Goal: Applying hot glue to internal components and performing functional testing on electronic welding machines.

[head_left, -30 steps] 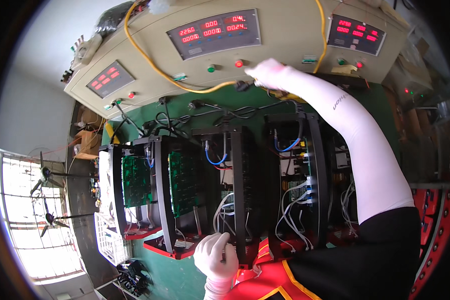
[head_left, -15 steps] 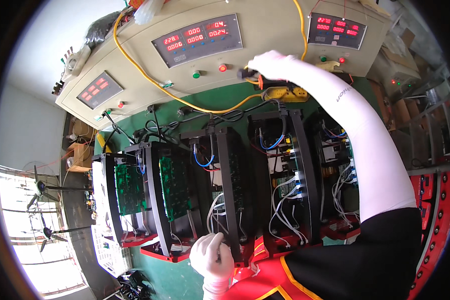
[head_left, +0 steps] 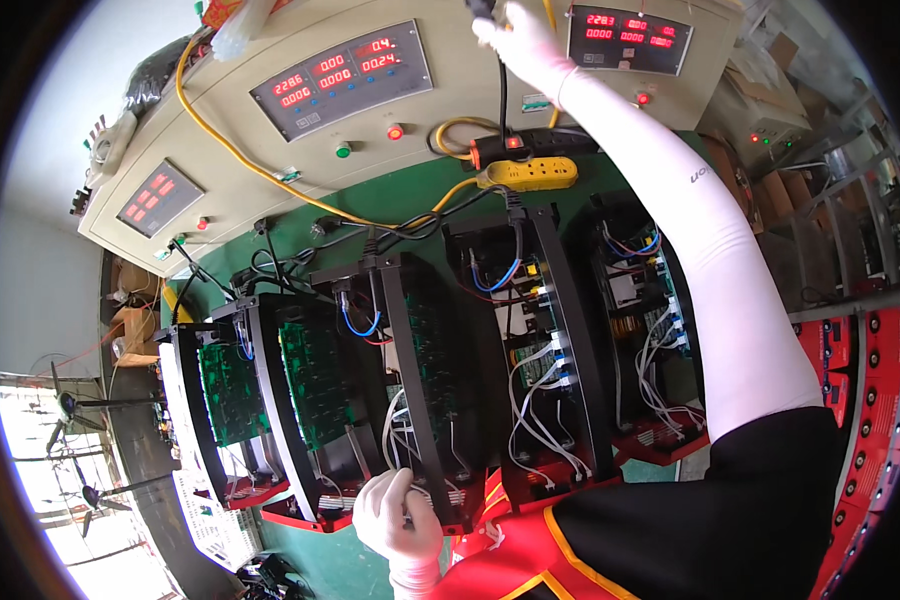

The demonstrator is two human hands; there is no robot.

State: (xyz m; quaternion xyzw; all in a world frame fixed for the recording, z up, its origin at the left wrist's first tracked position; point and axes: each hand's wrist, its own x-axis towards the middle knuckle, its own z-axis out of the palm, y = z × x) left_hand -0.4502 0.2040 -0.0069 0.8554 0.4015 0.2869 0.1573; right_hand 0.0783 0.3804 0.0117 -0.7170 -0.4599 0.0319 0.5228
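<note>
Landmark: the long yellow plastic power strip (head_left: 530, 174), lying at the foot of the beige metal cabinet (head_left: 470, 90).
Right hand: the white-gloved right hand (head_left: 525, 47) is above the strip, its fingers closed on the black moulded plug (head_left: 481, 8), which the upper edge cuts off.
Cord: the thin black cord (head_left: 503, 85) hangs from beside that hand toward the black power strip with an orange end (head_left: 490, 151), just behind the landmark.
Left hand: the white-gloved left hand (head_left: 398, 515) is below and left of the landmark, fingers curled half closed, by the red base of the middle black-framed electronic unit (head_left: 417, 385); I cannot tell whether it grips anything.
Other units: two similar frames left of the middle one, two right, all nearer the wearer than the landmark.
Yellow cable: the thick yellow cable (head_left: 181, 85) loops leftward from the landmark.
Readouts: the dark panel with red digits (head_left: 342, 80) is up and left of the landmark.
</note>
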